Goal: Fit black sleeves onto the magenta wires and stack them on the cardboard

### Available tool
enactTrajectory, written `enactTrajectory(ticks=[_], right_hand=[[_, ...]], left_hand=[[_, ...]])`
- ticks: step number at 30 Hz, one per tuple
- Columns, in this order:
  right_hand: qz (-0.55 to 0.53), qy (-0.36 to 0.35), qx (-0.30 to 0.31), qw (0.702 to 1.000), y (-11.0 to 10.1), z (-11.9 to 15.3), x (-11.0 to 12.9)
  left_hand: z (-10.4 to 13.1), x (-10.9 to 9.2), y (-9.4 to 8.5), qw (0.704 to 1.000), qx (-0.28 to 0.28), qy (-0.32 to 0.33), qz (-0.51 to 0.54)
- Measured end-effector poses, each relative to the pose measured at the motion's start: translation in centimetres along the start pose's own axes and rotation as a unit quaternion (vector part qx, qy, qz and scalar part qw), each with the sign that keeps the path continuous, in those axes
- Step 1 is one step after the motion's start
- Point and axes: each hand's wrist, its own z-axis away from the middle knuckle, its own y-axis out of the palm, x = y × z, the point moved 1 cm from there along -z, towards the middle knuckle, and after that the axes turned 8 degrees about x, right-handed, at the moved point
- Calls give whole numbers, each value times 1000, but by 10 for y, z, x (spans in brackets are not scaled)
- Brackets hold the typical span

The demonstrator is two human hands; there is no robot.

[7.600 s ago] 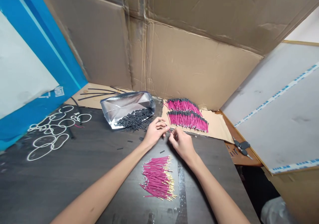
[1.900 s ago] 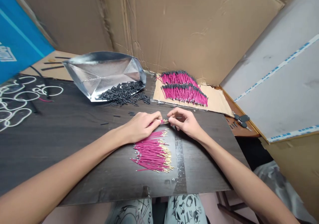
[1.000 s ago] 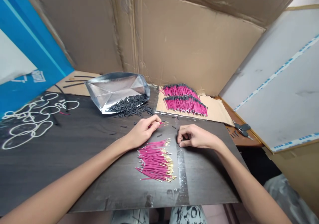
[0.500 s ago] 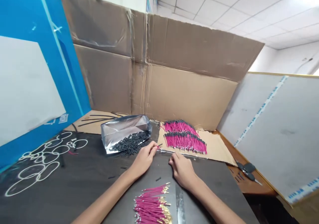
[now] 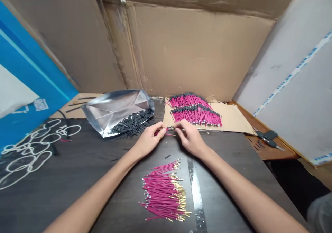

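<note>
My left hand is closed in a pinch on thin pink wires, and one gold-tipped end sticks out toward the right. Opposite it, the fingertips of my right hand press together at a small black sleeve between the hands. My fingers partly hide where wire and sleeve meet. Below the hands lies a pile of pink wires with gold tips facing right. Beyond them, pink wires with black sleeves lie in two rows on a cardboard sheet.
Left of the hands, a silver bag lies open, with black sleeves spilling out. White loops lie at the far left. One loose sleeve rests on the dark table. Cutters are at the right; cardboard stands behind.
The view has tipped downward. My right hand has come up to my left, and its fingertips now meet the black sleeve. More of the near wire pile shows.
</note>
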Motion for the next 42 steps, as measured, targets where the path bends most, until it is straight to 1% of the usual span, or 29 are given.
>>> enactTrajectory(ticks=[3,6,11,16,20,26,31,38,40,42], right_hand=[[-22,19,-13,999,-4,0,1],[-38,33,-1,999,-5,1,1],[-74,68,-1,995,-4,3,1],[-84,90,1,992,-5,3,2],[-88,104,-24,990,-7,3,4],[-105,111,-44,987,-8,3,5],[-105,109,-35,988,-9,3,4],[-102,96,-18,990,-9,3,2],[-120,100,-17,987,-8,3,-1],[-164,114,-13,980,-8,2,-4]], left_hand=[[-1,0,1,1000,-1,-11,-10],[0,-2,2,1000,-3,-15,-26],[1,-4,3,999,5,-14,-41],[0,-5,3,998,0,-11,-55],[0,-4,4,998,-2,-1,-67],[0,-4,5,997,-3,3,-76],[0,-4,6,996,-6,2,-87],[0,-7,9,993,1,18,-115],[0,-8,9,993,-1,23,-116],[1,-8,9,993,-3,27,-114]])
